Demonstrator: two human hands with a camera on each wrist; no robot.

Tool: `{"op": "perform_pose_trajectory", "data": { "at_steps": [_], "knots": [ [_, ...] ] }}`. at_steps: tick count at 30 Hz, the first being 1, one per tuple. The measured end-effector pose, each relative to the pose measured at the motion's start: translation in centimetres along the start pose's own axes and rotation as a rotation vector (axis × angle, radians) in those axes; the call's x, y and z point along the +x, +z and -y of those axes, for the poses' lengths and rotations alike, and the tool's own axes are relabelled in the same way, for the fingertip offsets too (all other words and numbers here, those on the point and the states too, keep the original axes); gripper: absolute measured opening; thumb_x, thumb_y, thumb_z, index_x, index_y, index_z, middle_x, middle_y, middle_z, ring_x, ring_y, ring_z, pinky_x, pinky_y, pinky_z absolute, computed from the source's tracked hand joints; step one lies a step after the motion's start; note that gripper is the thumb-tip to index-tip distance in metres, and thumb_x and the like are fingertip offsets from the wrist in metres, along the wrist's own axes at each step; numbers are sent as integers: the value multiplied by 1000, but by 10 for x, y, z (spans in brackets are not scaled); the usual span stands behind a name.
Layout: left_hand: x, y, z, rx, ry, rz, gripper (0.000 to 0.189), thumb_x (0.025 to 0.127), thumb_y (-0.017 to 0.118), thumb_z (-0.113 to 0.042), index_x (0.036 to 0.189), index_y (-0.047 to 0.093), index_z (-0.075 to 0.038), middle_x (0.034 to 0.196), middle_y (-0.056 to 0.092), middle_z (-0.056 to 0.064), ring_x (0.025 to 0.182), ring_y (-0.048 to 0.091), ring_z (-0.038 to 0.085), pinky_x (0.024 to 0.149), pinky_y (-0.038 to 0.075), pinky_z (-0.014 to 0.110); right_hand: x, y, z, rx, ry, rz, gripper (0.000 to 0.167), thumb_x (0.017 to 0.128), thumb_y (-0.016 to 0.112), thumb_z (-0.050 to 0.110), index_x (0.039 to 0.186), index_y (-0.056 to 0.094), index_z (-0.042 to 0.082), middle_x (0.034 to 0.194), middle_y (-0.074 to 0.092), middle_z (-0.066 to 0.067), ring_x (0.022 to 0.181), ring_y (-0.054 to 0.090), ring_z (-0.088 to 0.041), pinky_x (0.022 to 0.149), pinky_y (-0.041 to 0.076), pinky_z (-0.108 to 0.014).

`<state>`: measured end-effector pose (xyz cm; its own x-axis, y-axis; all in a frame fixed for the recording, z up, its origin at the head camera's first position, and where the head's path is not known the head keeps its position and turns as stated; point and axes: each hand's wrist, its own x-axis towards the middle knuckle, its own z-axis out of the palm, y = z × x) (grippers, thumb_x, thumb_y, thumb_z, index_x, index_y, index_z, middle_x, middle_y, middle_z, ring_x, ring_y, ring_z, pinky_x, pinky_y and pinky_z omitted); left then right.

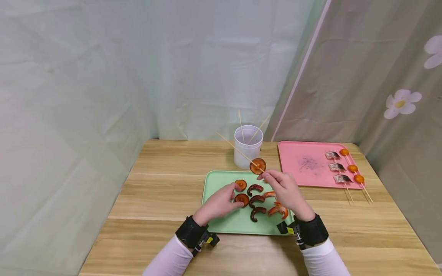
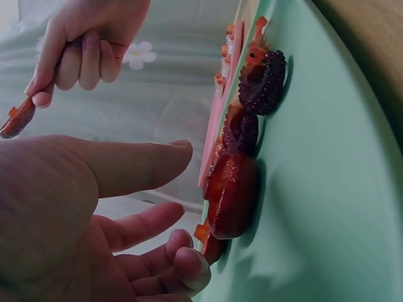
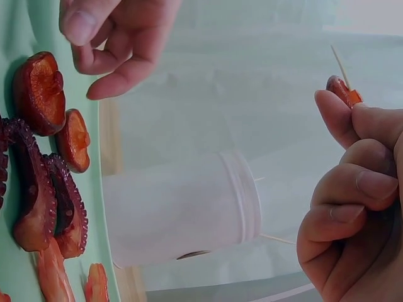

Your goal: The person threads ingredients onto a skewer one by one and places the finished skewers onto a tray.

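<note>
Wooden table (image 1: 165, 184): white tub (image 1: 241, 163) behind skewered mushroom (image 1: 259, 162), pink tray (image 1: 292, 159) at right

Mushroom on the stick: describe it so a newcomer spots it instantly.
On the wooden table, a green tray lies in front of a white tub. The right hand grips a stick bearing a round brown mushroom, overlapping the tub's base in the head view. It alone is pierced and held up; two loose mushrooms lie on the tray.

Wooden skewer (image 1: 235, 147) slants upward through one brown, orange-centred mushroom cap (image 1: 261, 164); two loose caps (image 1: 241, 199) lie on green tray (image 1: 229, 225).
</note>
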<state>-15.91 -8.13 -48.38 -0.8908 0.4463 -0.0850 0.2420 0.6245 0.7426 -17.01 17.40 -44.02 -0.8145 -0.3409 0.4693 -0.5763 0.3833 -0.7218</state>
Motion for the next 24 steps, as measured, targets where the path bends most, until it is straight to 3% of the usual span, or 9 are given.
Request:
{"op": "perform_pose_trajectory", "data": {
  "at_steps": [10, 18, 24],
  "knots": [
    [3, 5, 4, 27, -9, 20, 47, 98, 80, -25, 138, 62, -7, 85, 59, 1, 73, 53, 14, 62, 44, 31, -1, -2, -1, 3, -3, -3, 25, 109, 58, 4, 104, 79, 15, 95, 77, 4, 88, 71, -13, 78, 58, -34],
    [8, 11, 7, 103, -6, 18, 45, 100, 77, -31, 138, 64, -11, 126, 69, 6, 109, 64, 19, 91, 54, 40, 0, -3, -3, 9, -5, 3, 24, 110, 58, 5, 103, 79, 14, 91, 75, 4, 82, 71, -26, 72, 55, -31],
    [11, 13, 8, 126, -2, 11, 44, 100, 78, -31, 136, 67, -10, 126, 71, 7, 114, 66, 22, 95, 55, 42, 2, -3, -2, 22, -1, 9, 23, 110, 59, 6, 103, 79, 15, 90, 74, 8, 84, 69, -22, 72, 54, -29]
  ]
}}
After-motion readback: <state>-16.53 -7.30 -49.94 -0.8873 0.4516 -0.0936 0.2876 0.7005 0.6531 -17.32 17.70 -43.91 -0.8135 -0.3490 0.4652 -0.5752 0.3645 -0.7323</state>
